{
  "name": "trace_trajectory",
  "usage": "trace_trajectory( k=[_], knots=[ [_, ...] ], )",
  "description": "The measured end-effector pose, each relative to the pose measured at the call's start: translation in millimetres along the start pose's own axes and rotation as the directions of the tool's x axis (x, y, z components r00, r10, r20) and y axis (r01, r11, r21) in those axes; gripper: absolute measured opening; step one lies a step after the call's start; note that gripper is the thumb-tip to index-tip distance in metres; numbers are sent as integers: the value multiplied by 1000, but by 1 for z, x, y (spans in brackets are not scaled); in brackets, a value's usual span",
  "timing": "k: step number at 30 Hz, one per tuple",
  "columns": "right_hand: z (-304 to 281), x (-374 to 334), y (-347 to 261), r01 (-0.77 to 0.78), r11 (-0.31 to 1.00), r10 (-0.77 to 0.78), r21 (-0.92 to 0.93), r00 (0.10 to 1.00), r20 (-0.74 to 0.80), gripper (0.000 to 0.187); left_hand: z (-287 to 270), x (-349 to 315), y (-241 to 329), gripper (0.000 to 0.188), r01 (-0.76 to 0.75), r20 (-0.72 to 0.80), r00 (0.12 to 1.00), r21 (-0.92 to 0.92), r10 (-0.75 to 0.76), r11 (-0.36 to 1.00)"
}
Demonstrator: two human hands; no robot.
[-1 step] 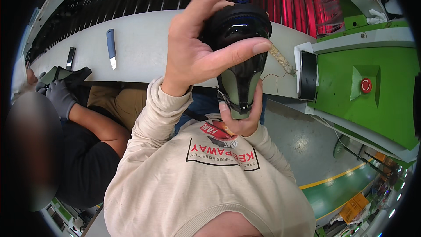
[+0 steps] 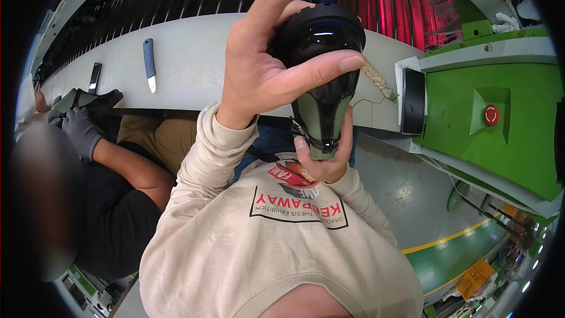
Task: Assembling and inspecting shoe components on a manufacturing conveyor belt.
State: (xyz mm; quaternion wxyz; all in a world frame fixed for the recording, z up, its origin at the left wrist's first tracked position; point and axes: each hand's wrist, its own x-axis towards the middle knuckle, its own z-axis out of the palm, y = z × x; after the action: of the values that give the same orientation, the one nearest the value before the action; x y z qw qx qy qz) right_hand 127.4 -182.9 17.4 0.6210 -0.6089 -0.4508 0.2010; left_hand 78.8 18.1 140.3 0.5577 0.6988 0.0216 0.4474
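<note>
Held up in front of my chest is a glossy black and olive-green shoe (image 2: 323,45), its broad black end away from me and its narrow green end toward me. My left hand (image 2: 253,76) grips the broad end from the left, with the thumb across the top and the index finger raised off it. The other left fingers are partly hidden behind the shoe. From below, my right hand (image 2: 331,169) holds the narrow green end between thumb and fingers.
On the white bench (image 2: 191,44) lie a blue-handled knife (image 2: 149,65), a black phone (image 2: 95,78) and a mottled stick (image 2: 379,80). A black slab-like device (image 2: 413,101) sits beside a green machine with a red button (image 2: 492,115). To the left, a gloved co-worker (image 2: 82,132) handles a green-and-black piece.
My left index finger has lifted slightly farther up from the shoe. Both hands and the shoe otherwise keep their places.
</note>
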Motion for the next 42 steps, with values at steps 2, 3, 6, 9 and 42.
trace_trajectory(
  k=[2, 3, 6, 9, 42],
  knots=[
    [-2, -2, 1, -14, 1000, 14, 4, 1000, 4, 93, -3, 2, -3, 51, -72, 94, 994, 97, 63, 993],
    [-3, -2, 1, -16, 1000, 16, -17, 1000, 3, 94, -2, 2, -3, 51, -73, 93, 994, 96, 64, 993],
    [-3, -3, -1, -1, 998, 1, -67, 1000, 0, 96, 3, 4, -2, 38, -91, 16, 996, 87, 90, 992],
    [-1, 3, -3, -13, 998, 8, -62, 997, -75, 87, -2, 9, 0, 45, -127, 142, 984, 121, 110, 984],
    [-39, 9, -5, -189, 738, 372, 648, 915, -157, 65, 2, -37, -10, 32, 229, -38, 973, 16, -228, 973]
  ],
)
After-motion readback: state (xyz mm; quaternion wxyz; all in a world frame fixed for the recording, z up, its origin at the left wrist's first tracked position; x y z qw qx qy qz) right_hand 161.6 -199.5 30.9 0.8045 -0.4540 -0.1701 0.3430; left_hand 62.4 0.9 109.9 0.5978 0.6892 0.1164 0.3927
